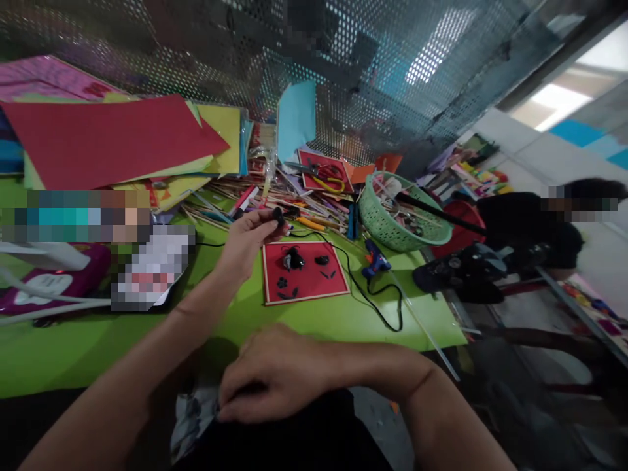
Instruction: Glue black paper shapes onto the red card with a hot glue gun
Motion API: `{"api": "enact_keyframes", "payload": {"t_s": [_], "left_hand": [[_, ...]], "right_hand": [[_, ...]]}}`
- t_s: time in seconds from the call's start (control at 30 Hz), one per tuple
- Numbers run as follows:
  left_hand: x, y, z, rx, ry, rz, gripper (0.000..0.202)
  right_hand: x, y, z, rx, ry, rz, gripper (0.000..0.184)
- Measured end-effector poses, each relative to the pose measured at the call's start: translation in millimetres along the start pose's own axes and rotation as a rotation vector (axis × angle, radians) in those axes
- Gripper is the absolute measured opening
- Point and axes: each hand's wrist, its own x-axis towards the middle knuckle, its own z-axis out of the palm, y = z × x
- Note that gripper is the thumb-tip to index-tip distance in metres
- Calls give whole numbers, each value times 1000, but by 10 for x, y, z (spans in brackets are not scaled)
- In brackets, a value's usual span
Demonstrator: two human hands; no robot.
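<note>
My left hand (250,239) reaches out over the green table (314,320) and pinches a small black piece (278,215) between its fingertips. Just past and to the right of it lies a red card (304,271) with several small black shapes stuck on it. My right hand (272,379) rests low in front of me with its fingers curled on a crumpled grey-white cloth (193,418) in my lap; whether it grips the cloth I cannot make out.
Stacks of red, yellow and pink paper (108,140) fill the table's far left. A heap of sticks and pens (275,199), scissors (321,173), a green basket (400,219) and a blue glue gun (375,261) with a black cord lie behind the card. Another person (530,229) sits at right.
</note>
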Motion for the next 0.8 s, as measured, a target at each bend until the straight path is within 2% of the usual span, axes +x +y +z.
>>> {"api": "enact_keyframes", "payload": {"t_s": [0.07,0.13,0.23,0.3,0.43,0.57,0.63,0.73,0.8], "left_hand": [[-2,5,1,-14,-12,-11,24],[-3,5,2,-17,-17,-26,25],[-5,-8,3,-19,-19,-47,27],[-7,-23,2,-12,-21,-52,28],[-6,-58,-3,8,-35,-17,26],[-3,-75,-6,-22,-75,-44,30],[-8,-73,2,-38,-79,-65,31],[-20,-68,28,-17,-71,-70,31],[-24,-70,46,13,-76,-51,31]], "right_hand": [[-102,-11,-156,64,74,49,23],[-180,-11,-250,162,94,51,12],[-264,3,-321,298,108,-11,23],[-318,14,-373,365,164,-25,20],[-454,50,-568,460,430,126,18],[-526,223,-876,352,807,247,13],[-503,379,-1030,299,949,295,13],[-409,632,-1178,194,1087,329,15],[-338,767,-1202,141,1109,342,17]]}}
